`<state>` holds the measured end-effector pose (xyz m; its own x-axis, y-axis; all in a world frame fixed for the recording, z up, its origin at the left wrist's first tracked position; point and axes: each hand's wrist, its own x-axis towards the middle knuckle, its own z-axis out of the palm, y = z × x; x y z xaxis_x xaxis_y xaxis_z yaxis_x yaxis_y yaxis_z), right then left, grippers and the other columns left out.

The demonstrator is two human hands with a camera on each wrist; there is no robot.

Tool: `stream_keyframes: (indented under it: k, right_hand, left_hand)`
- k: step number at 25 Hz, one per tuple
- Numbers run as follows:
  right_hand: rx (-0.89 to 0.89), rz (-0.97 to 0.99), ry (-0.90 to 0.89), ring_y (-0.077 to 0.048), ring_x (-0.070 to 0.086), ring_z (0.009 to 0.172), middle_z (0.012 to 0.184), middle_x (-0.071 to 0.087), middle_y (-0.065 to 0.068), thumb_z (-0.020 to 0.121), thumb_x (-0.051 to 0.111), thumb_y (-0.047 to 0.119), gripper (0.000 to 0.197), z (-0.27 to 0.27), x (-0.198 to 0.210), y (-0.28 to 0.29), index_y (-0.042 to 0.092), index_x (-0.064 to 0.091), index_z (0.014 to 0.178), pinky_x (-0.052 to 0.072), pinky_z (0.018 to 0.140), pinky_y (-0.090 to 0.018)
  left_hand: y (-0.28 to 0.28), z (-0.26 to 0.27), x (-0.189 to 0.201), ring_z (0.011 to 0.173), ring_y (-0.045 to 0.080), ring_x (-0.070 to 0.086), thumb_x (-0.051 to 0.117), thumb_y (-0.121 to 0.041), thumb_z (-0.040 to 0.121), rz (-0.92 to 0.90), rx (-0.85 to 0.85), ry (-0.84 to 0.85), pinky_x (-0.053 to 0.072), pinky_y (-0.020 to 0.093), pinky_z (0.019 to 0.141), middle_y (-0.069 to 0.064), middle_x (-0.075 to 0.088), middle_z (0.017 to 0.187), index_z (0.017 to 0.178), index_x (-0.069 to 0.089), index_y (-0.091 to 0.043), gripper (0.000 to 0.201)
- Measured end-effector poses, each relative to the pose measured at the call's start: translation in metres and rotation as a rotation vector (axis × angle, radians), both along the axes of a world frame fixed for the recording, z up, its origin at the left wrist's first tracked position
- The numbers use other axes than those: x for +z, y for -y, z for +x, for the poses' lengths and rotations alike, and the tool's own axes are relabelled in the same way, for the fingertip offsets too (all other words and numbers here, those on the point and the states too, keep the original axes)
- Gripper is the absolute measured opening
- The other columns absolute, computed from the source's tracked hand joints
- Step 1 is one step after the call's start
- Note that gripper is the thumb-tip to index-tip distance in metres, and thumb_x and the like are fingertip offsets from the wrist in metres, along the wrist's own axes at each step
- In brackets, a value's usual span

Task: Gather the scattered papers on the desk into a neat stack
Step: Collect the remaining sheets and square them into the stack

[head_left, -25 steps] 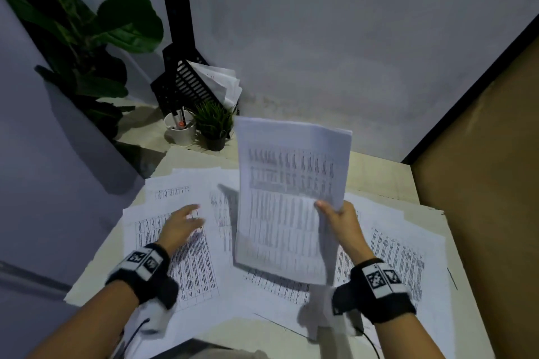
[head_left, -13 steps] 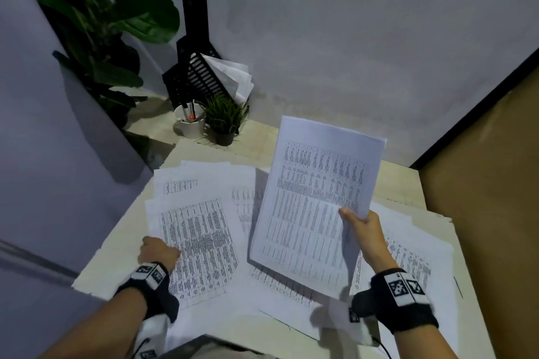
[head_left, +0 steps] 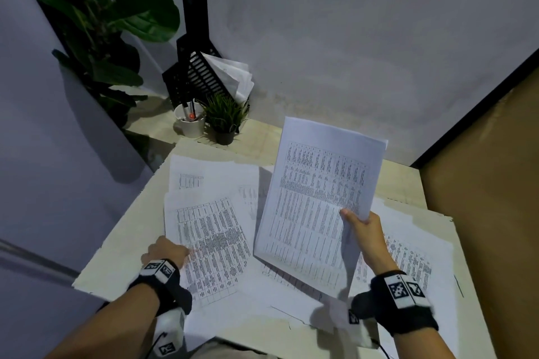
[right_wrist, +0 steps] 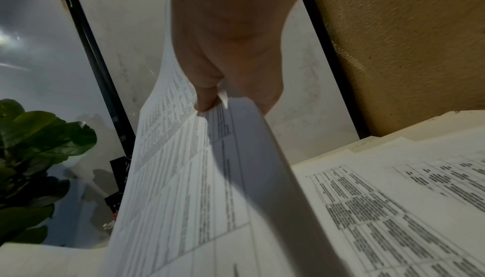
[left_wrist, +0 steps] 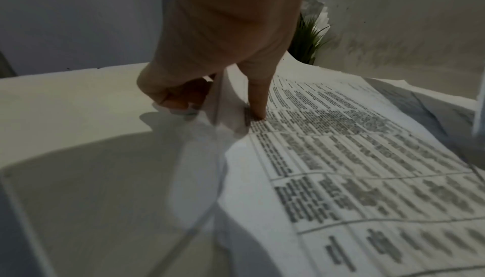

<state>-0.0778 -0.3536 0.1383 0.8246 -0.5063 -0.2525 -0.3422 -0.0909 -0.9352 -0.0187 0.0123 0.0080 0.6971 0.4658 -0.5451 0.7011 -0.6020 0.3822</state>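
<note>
White printed paper sheaf (head_left: 318,207) is pinched, raised, by the right hand (head_left: 364,234); left hand (head_left: 167,251) pinches a printed sheet's (head_left: 210,242) left edge on the pale desk (head_left: 122,248).

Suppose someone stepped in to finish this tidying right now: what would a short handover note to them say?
Right hand: holds the gathered sheaf of papers tilted up above the desk, thumb on the printed face.
Left hand: pinches the left edge of the printed sheet lying at the left, thumb on top, that edge lifting.
Done: some sheets are collected in the right hand.
Left: add the left sheet, then the overlapping sheets behind it, those under the sheaf and those on the right; square it all into one stack and lay it down.
</note>
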Motion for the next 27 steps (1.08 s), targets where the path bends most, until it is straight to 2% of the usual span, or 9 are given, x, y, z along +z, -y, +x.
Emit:
stream_keyframes:
  k: [4, 6, 10, 11, 15, 17, 20, 23, 27]
  right_hand:
    - [0.003, -0.019, 0.010, -0.018, 0.054, 0.068, 0.072, 0.057, -0.004, 0.087, 0.058, 0.013, 0.006, 0.000, 0.000, 0.003, 0.007, 0.056, 0.087, 0.045, 0.060, -0.029]
    - [0.005, -0.036, 0.001, -0.018, 0.054, 0.067, 0.071, 0.057, -0.004, 0.087, 0.058, 0.014, 0.007, -0.001, -0.002, 0.006, 0.007, 0.057, 0.087, 0.045, 0.059, -0.029]
    - [0.008, -0.039, -0.016, -0.020, 0.055, 0.069, 0.072, 0.058, -0.005, 0.088, 0.058, 0.014, 0.012, -0.001, -0.006, 0.007, 0.015, 0.057, 0.076, 0.046, 0.061, -0.029]
    - [0.003, -0.043, -0.024, -0.021, 0.055, 0.069, 0.072, 0.057, -0.005, 0.088, 0.058, 0.014, 0.014, -0.001, -0.007, 0.007, 0.016, 0.057, 0.074, 0.046, 0.061, -0.029]
    - [-0.009, -0.112, -0.080, -0.024, 0.052, 0.069, 0.071, 0.054, -0.009, 0.088, 0.058, 0.017, 0.017, -0.001, -0.014, 0.016, 0.015, 0.055, 0.072, 0.045, 0.066, -0.033]
    - [-0.008, -0.135, -0.103, -0.025, 0.051, 0.071, 0.069, 0.052, -0.008, 0.088, 0.058, 0.018, 0.014, -0.001, -0.017, 0.020, 0.012, 0.056, 0.076, 0.045, 0.063, -0.033]
    - [-0.002, -0.158, -0.136, -0.026, 0.052, 0.071, 0.070, 0.052, -0.008, 0.089, 0.057, 0.018, 0.014, 0.000, -0.021, 0.018, 0.010, 0.055, 0.077, 0.046, 0.064, -0.035]
    - [0.014, -0.172, -0.163, -0.026, 0.050, 0.072, 0.076, 0.052, -0.012, 0.089, 0.057, 0.017, 0.014, 0.001, -0.024, 0.013, 0.003, 0.056, 0.089, 0.044, 0.064, -0.035]
    - [0.014, -0.199, -0.173, -0.025, 0.050, 0.071, 0.074, 0.052, -0.011, 0.090, 0.056, 0.016, 0.013, -0.001, -0.025, 0.010, 0.004, 0.054, 0.085, 0.042, 0.061, -0.031]
  left_hand:
    - [0.002, -0.009, 0.008, 0.088, 0.036, 0.059, 0.063, -0.004, 0.077, -0.189, -0.077, 0.371, 0.042, 0.031, 0.072, 0.024, 0.065, 0.098, 0.096, 0.060, 0.006, 0.022]
    - [0.003, -0.012, 0.005, 0.091, 0.030, 0.056, 0.055, -0.001, 0.083, -0.279, -0.095, 0.445, 0.039, 0.029, 0.079, 0.023, 0.062, 0.107, 0.107, 0.055, 0.005, 0.024]
    - [0.005, -0.013, 0.001, 0.118, 0.032, 0.051, 0.048, -0.009, 0.091, -0.463, -0.192, 0.316, 0.037, 0.041, 0.104, 0.019, 0.053, 0.132, 0.131, 0.043, -0.002, 0.041]
    - [0.004, -0.012, 0.002, 0.118, 0.033, 0.051, 0.047, -0.011, 0.092, -0.453, -0.211, 0.300, 0.038, 0.040, 0.103, 0.020, 0.055, 0.130, 0.129, 0.047, 0.000, 0.038]
    - [-0.002, -0.002, 0.042, 0.087, 0.027, 0.059, 0.048, -0.013, 0.093, -0.499, -0.215, 0.459, 0.042, 0.031, 0.074, 0.012, 0.063, 0.099, 0.101, 0.061, -0.001, 0.020]
    - [-0.009, -0.003, 0.060, 0.096, 0.024, 0.058, 0.049, -0.015, 0.092, -0.623, -0.164, 0.496, 0.040, 0.032, 0.084, 0.009, 0.062, 0.104, 0.109, 0.060, -0.002, 0.024]
    - [-0.006, -0.011, 0.066, 0.103, 0.020, 0.054, 0.053, -0.017, 0.090, -0.770, -0.129, 0.391, 0.037, 0.032, 0.092, 0.006, 0.058, 0.116, 0.124, 0.051, -0.002, 0.037]
    - [0.010, -0.017, 0.050, 0.114, 0.026, 0.052, 0.057, -0.012, 0.087, -0.711, -0.171, 0.263, 0.036, 0.033, 0.095, 0.014, 0.054, 0.128, 0.128, 0.046, 0.002, 0.045]
    - [0.023, -0.024, 0.030, 0.123, 0.029, 0.047, 0.058, -0.012, 0.086, -0.739, -0.079, 0.233, 0.033, 0.040, 0.103, 0.013, 0.052, 0.128, 0.128, 0.044, 0.004, 0.047]
